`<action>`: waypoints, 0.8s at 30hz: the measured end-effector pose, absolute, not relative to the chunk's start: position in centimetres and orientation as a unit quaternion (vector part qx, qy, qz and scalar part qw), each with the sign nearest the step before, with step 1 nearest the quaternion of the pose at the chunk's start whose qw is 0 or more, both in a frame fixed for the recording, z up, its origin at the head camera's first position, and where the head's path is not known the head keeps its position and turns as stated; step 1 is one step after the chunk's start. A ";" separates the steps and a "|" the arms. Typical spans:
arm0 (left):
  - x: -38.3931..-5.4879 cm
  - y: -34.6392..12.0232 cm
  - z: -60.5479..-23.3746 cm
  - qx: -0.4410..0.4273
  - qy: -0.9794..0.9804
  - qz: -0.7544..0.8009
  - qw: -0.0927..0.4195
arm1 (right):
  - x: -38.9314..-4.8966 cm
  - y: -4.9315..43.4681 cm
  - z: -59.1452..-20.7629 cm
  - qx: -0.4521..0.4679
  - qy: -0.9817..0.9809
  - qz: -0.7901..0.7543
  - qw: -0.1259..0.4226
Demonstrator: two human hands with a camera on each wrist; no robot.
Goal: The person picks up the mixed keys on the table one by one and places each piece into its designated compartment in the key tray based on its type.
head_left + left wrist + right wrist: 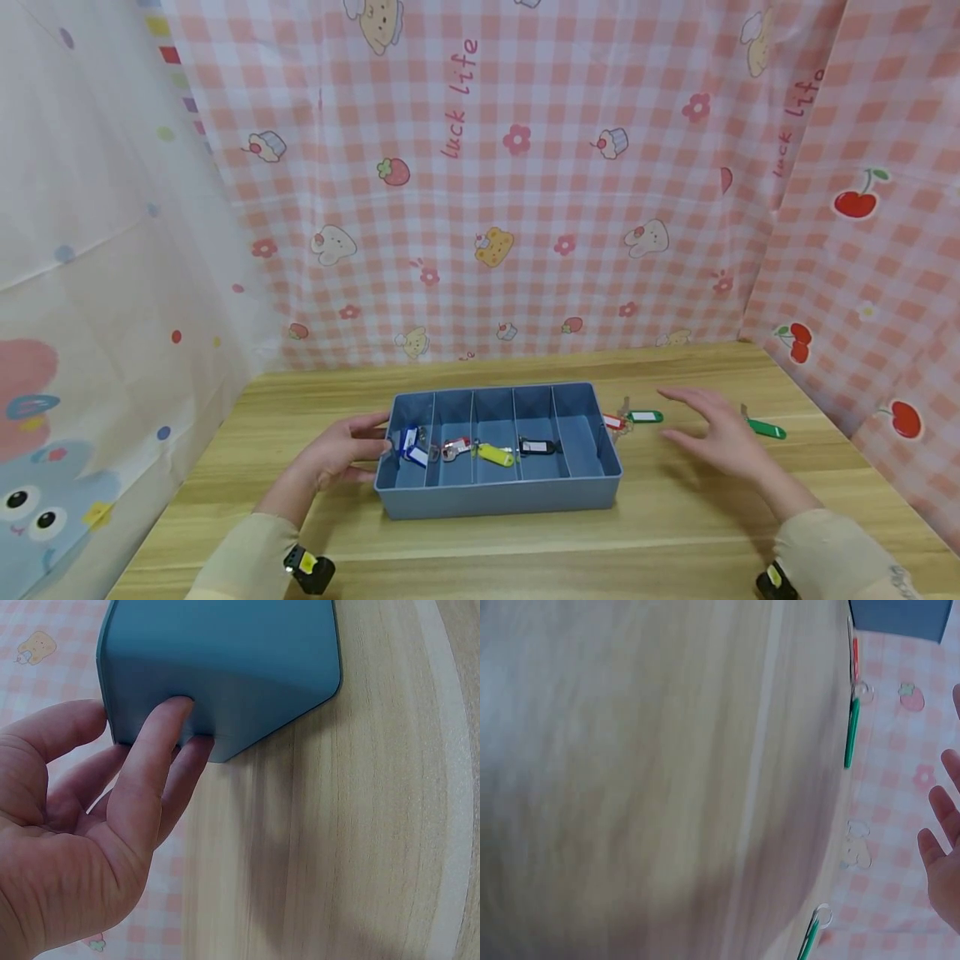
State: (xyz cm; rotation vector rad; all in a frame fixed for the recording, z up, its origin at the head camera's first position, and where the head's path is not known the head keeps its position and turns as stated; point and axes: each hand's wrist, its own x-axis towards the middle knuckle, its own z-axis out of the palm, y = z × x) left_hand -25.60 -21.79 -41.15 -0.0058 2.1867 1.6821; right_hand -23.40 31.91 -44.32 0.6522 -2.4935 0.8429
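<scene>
A blue-grey divided box (498,498) stands on the table. My left hand (348,452) is at its left end; in the left wrist view the fingertips (182,705) touch the end wall. Inside, from left to right, are blue key tags (415,447), a red key tag (459,445) with a key, a yellow key tag (496,455) and a black key tag (536,447), each in its own compartment. My right hand (716,437) hovers with spread fingers between a green key tag (645,417) and another green key tag (767,429), holding nothing.
Beside the box's right end lies a red key tag (614,422), partly hidden by the wall. The wooden table (495,554) meets a pink checked curtain (517,292) at the back. Another curtain (862,292) runs along the right, and a white one (187,308) along the left.
</scene>
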 end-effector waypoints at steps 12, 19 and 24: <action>-25.6 -21.8 -41.2 0.004 0.777 0.600 0.190 | -23.9 34.7 -45.0 0.236 -0.896 0.270 0.262; -25.6 -21.8 -41.1 0.001 0.777 0.601 0.190 | -23.9 36.1 -44.8 0.220 -0.906 0.260 0.252; -25.6 -21.7 -41.1 0.003 0.775 0.602 0.191 | -24.0 37.1 -44.6 0.210 -0.910 0.252 0.253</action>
